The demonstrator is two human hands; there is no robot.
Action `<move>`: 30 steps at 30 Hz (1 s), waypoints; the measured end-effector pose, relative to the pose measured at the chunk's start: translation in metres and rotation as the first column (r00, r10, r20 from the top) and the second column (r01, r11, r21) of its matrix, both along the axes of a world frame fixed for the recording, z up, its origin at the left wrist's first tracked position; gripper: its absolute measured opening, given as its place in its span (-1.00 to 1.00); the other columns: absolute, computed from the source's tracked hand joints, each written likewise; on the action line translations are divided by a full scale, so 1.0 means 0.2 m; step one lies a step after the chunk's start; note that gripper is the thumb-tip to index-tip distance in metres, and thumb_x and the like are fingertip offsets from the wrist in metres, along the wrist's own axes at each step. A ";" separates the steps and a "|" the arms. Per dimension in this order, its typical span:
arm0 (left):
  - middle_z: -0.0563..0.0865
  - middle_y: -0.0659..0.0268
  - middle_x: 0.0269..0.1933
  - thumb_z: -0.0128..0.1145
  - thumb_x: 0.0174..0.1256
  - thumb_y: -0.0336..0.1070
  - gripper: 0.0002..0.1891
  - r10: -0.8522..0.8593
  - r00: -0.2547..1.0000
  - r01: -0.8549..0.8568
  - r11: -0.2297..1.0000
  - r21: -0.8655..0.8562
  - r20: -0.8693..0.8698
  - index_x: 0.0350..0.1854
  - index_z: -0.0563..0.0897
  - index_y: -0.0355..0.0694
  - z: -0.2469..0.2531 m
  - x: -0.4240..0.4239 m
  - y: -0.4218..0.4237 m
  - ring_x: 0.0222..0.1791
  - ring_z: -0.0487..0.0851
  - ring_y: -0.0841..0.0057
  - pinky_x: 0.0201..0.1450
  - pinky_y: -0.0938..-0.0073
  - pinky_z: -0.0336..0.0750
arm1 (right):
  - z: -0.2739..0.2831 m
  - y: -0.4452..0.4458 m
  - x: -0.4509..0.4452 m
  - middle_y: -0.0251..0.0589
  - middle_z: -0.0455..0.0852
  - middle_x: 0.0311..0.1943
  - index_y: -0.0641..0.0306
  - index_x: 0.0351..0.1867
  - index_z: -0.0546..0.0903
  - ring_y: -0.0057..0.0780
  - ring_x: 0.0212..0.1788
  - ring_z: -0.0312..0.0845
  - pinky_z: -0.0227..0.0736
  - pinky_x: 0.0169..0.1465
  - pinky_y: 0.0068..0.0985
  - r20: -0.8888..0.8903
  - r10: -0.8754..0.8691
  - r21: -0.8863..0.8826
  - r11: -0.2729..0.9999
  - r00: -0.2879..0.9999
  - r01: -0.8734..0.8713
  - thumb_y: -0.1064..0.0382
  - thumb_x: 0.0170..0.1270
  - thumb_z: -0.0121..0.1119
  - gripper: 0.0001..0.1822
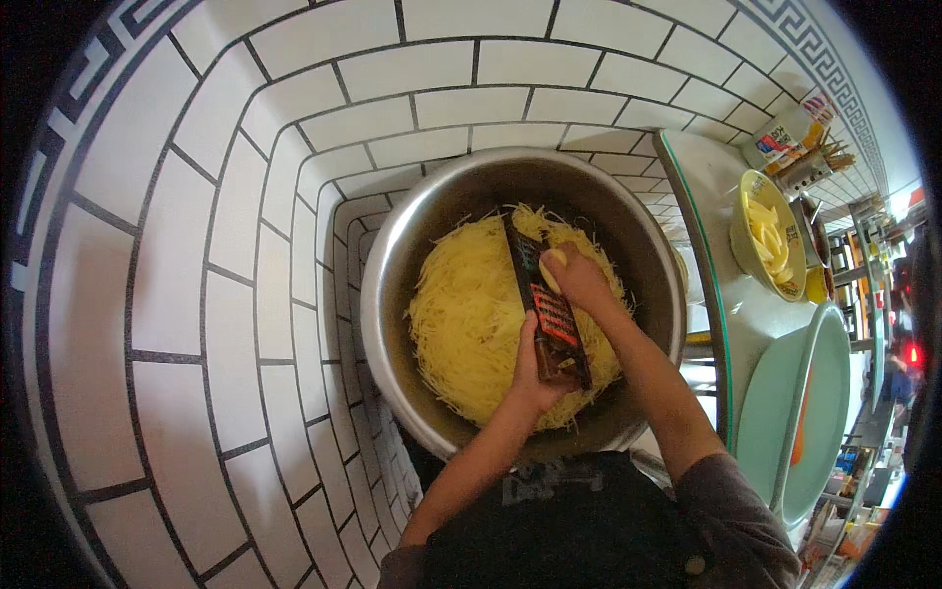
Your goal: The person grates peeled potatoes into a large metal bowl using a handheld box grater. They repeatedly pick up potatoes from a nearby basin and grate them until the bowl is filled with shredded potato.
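A large round steel pot (pixel 397 368) stands before me, heaped with pale yellow shreds (pixel 467 316). My left hand (pixel 541 375) grips the near end of a dark mandoline grater (pixel 526 272), which lies slantwise over the shreds inside the pot. Against the grater's upper face, my right hand (pixel 578 276) holds a pale yellow peeled piece, seemingly potato (pixel 552 269). Part of that piece is hidden by the fingers.
On the counter (pixel 699 169) at the right stand a bowl (pixel 738 239) of pale yellow cut pieces (pixel 765 235), a green plastic basin (pixel 773 397) with an orange object in it, a container and a holder of sticks. A tiled wall (pixel 441 66) rises behind and left of the pot.
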State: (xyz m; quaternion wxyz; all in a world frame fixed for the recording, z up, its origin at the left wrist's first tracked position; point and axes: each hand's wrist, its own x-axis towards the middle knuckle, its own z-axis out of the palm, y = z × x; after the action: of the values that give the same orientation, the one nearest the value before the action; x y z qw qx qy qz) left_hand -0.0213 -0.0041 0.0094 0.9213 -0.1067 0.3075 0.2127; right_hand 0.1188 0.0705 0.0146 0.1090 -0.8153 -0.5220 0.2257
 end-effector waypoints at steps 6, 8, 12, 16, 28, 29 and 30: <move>0.52 0.20 0.01 -0.05 0.12 0.43 -0.29 0.106 0.994 -0.107 0.994 0.033 0.036 0.16 0.45 -0.03 0.07 -0.03 -0.02 -0.01 0.47 0.17 0.08 -0.09 0.32 | 0.25 -0.54 -0.18 0.15 0.61 -0.10 0.25 0.20 0.32 0.11 -0.05 0.54 0.42 0.00 -0.10 0.012 0.197 0.166 0.966 0.980 -0.196 -0.10 0.27 0.01 -0.41; 0.53 0.22 0.02 -0.06 0.12 0.44 -0.29 0.087 0.996 -0.087 0.996 0.023 -0.003 0.15 0.46 -0.01 0.09 -0.03 -0.02 0.01 0.46 0.19 0.09 -0.10 0.31 | 0.14 -0.50 -0.18 0.12 0.61 -0.12 0.21 0.26 0.26 0.12 -0.10 0.56 0.44 -0.04 -0.08 -0.006 0.080 0.159 0.984 0.997 -0.078 -0.14 0.28 -0.03 -0.37; 0.51 0.22 0.07 -0.07 0.12 0.45 -0.28 -0.017 0.998 0.017 1.000 0.015 -0.055 0.17 0.45 0.01 0.08 -0.01 0.01 0.05 0.43 0.21 0.09 -0.07 0.31 | 0.05 -0.01 -0.07 0.19 0.63 -0.18 0.27 0.16 0.34 0.11 -0.16 0.58 0.44 -0.11 -0.04 0.144 0.020 -0.077 0.997 0.989 -0.009 -0.19 0.32 -0.14 -0.39; 0.51 0.22 0.09 -0.08 0.13 0.44 -0.30 0.036 0.999 -0.036 0.999 -0.013 0.028 0.16 0.45 0.00 0.00 0.01 0.00 0.03 0.45 0.19 0.07 -0.02 0.36 | 0.05 -0.04 0.00 0.20 0.63 -0.19 0.29 0.19 0.33 0.11 -0.13 0.57 0.43 -0.07 -0.07 -0.018 0.142 -0.033 0.989 0.990 -0.142 -0.20 0.30 -0.10 -0.36; 0.54 0.22 0.00 -0.04 0.19 0.36 -0.38 0.040 0.999 -0.039 0.999 -0.030 0.027 0.13 0.47 0.00 0.05 -0.01 0.00 -0.06 0.51 0.18 0.02 -0.03 0.42 | 0.00 0.07 -0.02 0.19 0.62 -0.13 0.23 0.14 0.38 0.11 -0.09 0.56 0.41 -0.02 -0.09 0.074 0.012 -0.033 0.999 0.997 -0.010 -0.23 0.26 -0.07 -0.38; 0.54 0.22 0.00 -0.03 0.17 0.36 -0.37 0.021 0.999 -0.020 0.999 -0.033 0.030 0.13 0.47 0.00 0.04 0.00 0.01 -0.06 0.51 0.17 0.02 -0.03 0.42 | 0.00 0.10 0.02 0.20 0.63 -0.16 0.23 0.12 0.39 0.11 -0.10 0.56 0.41 -0.03 -0.09 0.066 0.021 -0.045 0.999 0.998 -0.018 -0.23 0.25 -0.07 -0.38; 0.54 0.22 -0.01 -0.02 0.13 0.40 -0.34 0.127 0.991 -0.128 0.991 0.035 0.043 0.13 0.47 0.02 -0.01 0.03 -0.01 -0.07 0.51 0.16 0.01 -0.01 0.42 | 0.01 0.06 0.01 0.17 0.65 -0.18 0.22 0.12 0.39 0.11 -0.12 0.57 0.42 -0.04 -0.08 0.053 0.056 -0.030 0.998 0.997 -0.055 -0.25 0.24 -0.06 -0.36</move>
State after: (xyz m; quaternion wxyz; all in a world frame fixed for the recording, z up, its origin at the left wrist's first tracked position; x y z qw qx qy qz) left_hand -0.0163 -0.0052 0.0073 0.9138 -0.1131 0.2770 0.2747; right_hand 0.1204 0.0827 0.0165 0.0768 -0.8077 -0.5440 0.2140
